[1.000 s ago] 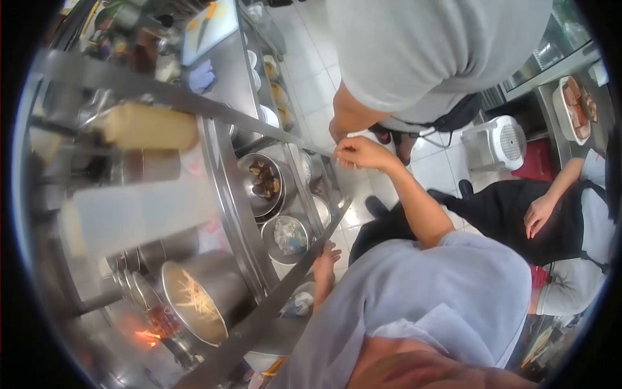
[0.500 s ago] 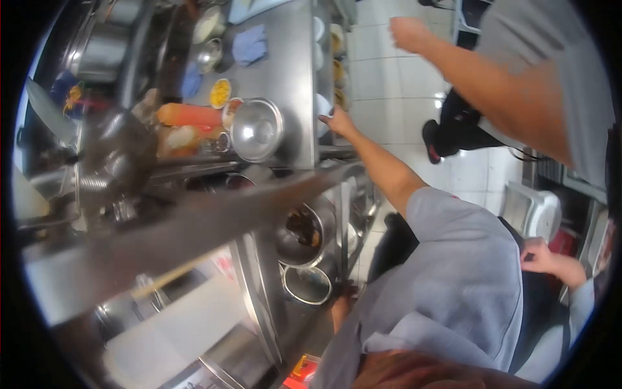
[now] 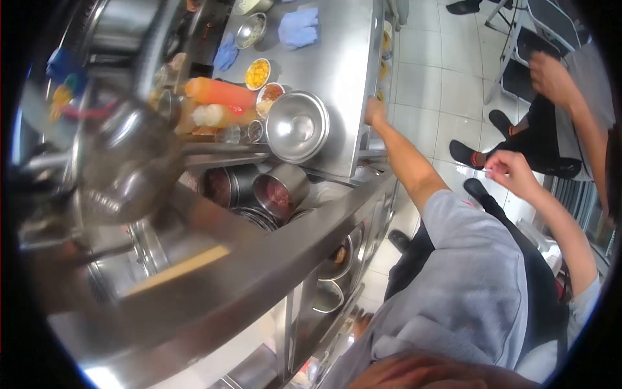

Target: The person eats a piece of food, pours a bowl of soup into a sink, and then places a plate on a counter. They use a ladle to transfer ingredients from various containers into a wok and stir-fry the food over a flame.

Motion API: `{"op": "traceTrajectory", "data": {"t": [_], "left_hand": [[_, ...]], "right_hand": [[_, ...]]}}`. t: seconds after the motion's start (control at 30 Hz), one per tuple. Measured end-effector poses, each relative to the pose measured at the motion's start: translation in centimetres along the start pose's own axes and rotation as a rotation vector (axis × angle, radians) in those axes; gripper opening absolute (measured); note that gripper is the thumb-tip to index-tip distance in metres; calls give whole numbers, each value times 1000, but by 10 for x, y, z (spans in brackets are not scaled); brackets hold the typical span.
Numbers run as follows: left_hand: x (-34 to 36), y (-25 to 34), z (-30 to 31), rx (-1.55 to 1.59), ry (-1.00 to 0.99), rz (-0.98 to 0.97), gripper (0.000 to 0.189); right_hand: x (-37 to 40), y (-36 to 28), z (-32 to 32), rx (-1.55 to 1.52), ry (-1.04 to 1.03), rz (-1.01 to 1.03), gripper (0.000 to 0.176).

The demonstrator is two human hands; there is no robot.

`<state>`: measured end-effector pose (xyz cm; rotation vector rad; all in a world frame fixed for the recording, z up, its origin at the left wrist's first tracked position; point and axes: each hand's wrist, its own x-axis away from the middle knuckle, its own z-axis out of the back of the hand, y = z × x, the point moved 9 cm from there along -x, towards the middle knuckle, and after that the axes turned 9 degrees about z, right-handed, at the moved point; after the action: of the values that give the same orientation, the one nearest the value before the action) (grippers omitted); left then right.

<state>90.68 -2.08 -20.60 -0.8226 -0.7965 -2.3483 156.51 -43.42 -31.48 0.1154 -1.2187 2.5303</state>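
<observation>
- No lettering, numbers or signs legible.
- Grey short-sleeved cloth shirt [image 3: 466, 272]: small red mark [image 3: 468, 203] on sleeve, too small to read.

Bright light glints on the bowl [image 3: 299, 126] and surface [image 3: 343, 87] toward twelve o'clock, glaring off the floor [image 3: 418, 123] near three. Metalware [image 3: 123, 175] at nine o'clock is blurred; fisheye edges curve into black.

silver steel counter [image 3: 343, 68], light-blue cloth [image 3: 299, 28], orange squeeze bottle [image 3: 221, 94], yellow diced food [image 3: 258, 73] in a white bowl [image 3: 253, 88], silver mixing bowl [image 3: 298, 126], grey shirt [image 3: 470, 259] with red mark [image 3: 467, 203], gridded white floor tiles [image 3: 418, 139]
</observation>
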Motion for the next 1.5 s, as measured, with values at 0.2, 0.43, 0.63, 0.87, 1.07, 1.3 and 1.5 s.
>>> {"op": "traceTrajectory", "data": {"t": [0.2,0.43,0.63,0.87,1.07,1.3,1.5], "left_hand": [[-40,20,12,18,2,-236,25],[-63,11,29,-2,-38,-564,25],[-31,-48,46,-83,-140,-784,26],[-21,-48,60,-242,-333,-1070,26],[9,-47,52,-296,-367,-1172,27],[86,-130,49,-145,-33,-994,27],[73,-128,54,261,-154,95,48]], "right_hand": [[92,4,88,-849,90,-124,47],[278,104,125,-1408,338,-236,45],[470,185,91,-1859,589,-445,42],[563,140,185,-2067,779,-172,37],[617,120,212,-2257,691,-103,25],[733,41,150,-1578,121,-322,62],[760,55,42,-1030,-596,-638,46]]}}
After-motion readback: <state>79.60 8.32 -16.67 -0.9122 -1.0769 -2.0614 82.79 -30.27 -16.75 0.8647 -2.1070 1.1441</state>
